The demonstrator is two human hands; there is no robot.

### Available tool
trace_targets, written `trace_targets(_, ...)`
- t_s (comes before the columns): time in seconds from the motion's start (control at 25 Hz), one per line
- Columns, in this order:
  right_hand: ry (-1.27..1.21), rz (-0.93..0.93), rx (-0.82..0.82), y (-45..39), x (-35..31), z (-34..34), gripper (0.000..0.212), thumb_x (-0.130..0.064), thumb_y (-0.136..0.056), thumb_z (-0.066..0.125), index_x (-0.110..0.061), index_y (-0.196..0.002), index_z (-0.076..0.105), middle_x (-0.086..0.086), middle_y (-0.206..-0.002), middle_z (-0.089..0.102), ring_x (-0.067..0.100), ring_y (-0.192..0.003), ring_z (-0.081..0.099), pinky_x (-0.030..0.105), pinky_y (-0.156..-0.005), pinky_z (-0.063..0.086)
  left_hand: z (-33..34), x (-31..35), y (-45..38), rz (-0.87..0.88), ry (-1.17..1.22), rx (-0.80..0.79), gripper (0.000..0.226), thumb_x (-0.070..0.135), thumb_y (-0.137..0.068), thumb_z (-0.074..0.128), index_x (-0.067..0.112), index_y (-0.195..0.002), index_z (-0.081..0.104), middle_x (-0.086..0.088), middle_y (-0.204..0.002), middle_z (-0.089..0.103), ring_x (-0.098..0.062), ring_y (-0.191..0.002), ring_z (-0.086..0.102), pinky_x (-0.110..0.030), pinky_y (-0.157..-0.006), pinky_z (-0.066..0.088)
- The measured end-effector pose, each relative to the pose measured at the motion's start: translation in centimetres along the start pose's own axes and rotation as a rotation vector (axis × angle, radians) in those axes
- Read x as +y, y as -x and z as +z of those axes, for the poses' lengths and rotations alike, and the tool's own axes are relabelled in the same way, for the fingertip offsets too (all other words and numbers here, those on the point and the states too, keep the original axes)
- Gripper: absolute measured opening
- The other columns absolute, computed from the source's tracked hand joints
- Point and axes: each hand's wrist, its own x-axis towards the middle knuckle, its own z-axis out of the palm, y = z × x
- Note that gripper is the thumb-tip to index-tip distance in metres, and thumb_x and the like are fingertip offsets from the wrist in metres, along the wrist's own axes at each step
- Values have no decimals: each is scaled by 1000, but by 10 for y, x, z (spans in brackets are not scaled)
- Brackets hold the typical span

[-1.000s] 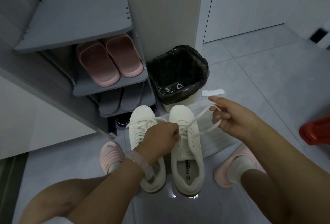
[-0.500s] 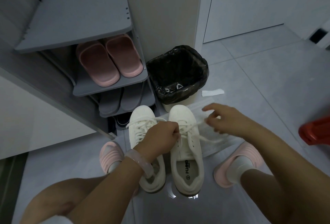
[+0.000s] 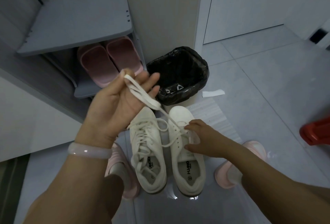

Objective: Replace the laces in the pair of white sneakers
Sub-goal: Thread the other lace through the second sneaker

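Two white sneakers stand side by side on the floor, toes pointing away from me. The left sneaker [image 3: 148, 154] is still fully laced. My left hand [image 3: 121, 102] is raised above the shoes, palm up, pinching a loop of white lace [image 3: 142, 95] that runs down to the right sneaker [image 3: 189, 172]. My right hand [image 3: 201, 138] rests on the right sneaker's eyelet area, its fingers curled at the lace there. The right sneaker's lower eyelets show bare.
A bin lined with a black bag [image 3: 180, 74] stands just beyond the shoes. A grey shoe rack [image 3: 85, 24] with pink slippers [image 3: 109, 59] is at the left. A white corrugated sheet [image 3: 212, 115], a paper scrap [image 3: 213, 93] and a red object [image 3: 316, 131] lie to the right.
My left hand has lifted off the shoes, pulling lace up and to the left. My right hand has dropped down onto the right sneaker's eyelets.
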Motion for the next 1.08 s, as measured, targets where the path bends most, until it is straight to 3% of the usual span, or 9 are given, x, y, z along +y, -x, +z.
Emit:
trace_targets(0.04, -130, 15, 23, 0, 2, -3, 58, -36, -87, 59, -22, -139, 36, -3, -146, 28, 14, -127, 37, 27, -104, 34, -1, -2, -1, -26, -98, 97, 27, 25, -88, 39, 18, -65, 52, 0, -62, 61, -7, -50, 59, -20, -54, 54)
trace_targets(0.12, -423, 128, 135, 1, 9, -9, 35, -24, -92, 53, -19, -126, 49, 3, -131, 49, 14, -110, 51, 26, -91, 45, -4, -23, -7, -150, -721, 288, 25, 20, -95, 38, 18, -71, 47, -2, -60, 53, -4, -34, 39, -13, -38, 32)
trace_targets(0.24, -433, 264, 135, -2, 14, -7, 12, -21, -91, 54, -13, -96, 61, 5, -100, 63, 18, -93, 59, 34, -87, 52, -17, -72, -10, -277, -1616, 181, 10, 28, -93, 48, 21, -93, 56, 0, -87, 60, -5, -67, 57, -23, -57, 43)
trace_targets(0.36, -563, 251, 123, -2, 5, -2, 13, -20, -90, 57, -13, -80, 60, 1, -81, 60, 12, -76, 58, 21, -70, 55, -30, -114, -7, -278, -2001, -42, 25, 33, -91, 47, 19, -111, 55, -3, -113, 52, -20, -104, 52, -33, -82, 42)
trace_targets(0.44, -687, 251, 113, -2, 2, -4, 16, -19, -91, 56, -12, -78, 60, -1, -75, 59, 8, -68, 55, 12, -54, 48, -32, -128, -8, -252, -2066, -29, 27, 33, -92, 44, 17, -111, 54, -4, -114, 50, -23, -105, 52, -34, -81, 41)
trace_targets(0.6, -1049, 331, 40, -4, -1, -5, 14, -9, -88, 53, -11, -75, 60, 2, -71, 58, 11, -66, 51, 20, -62, 42, -37, -135, -13, -274, -1890, 15, 23, 27, -92, 47, 15, -107, 59, -5, -112, 54, -22, -103, 54, -34, -83, 43)
trace_targets(0.68, -1074, 330, 47, -4, 1, -4, 22, -11, -89, 53, -13, -67, 56, 2, -65, 55, 11, -61, 47, 22, -62, 38, -40, -134, -14, -290, -1804, 15, 19, 26, -91, 50, 15, -103, 61, -5, -111, 59, -20, -103, 55, -34, -85, 46)
trace_targets(0.96, -486, 177, 274, -6, 5, -14, 28, -21, -91, 54, -15, -65, 60, -3, -62, 57, 8, -62, 50, 19, -59, 36, -33, -136, -12, -253, -1905, -16, 21, 26, -93, 45, 17, -105, 60, -3, -113, 59, -19, -108, 51, -33, -85, 42)
trace_targets(1.08, -383, 113, 304, -5, 9, -19, 13, -21, -90, 56, -14, -97, 63, -1, -96, 61, 12, -87, 53, 19, -70, 42, -33, -134, -14, -266, -1817, -3, 18, 22, -92, 49, 15, -101, 62, -3, -112, 59, -19, -107, 52, -34, -86, 44)
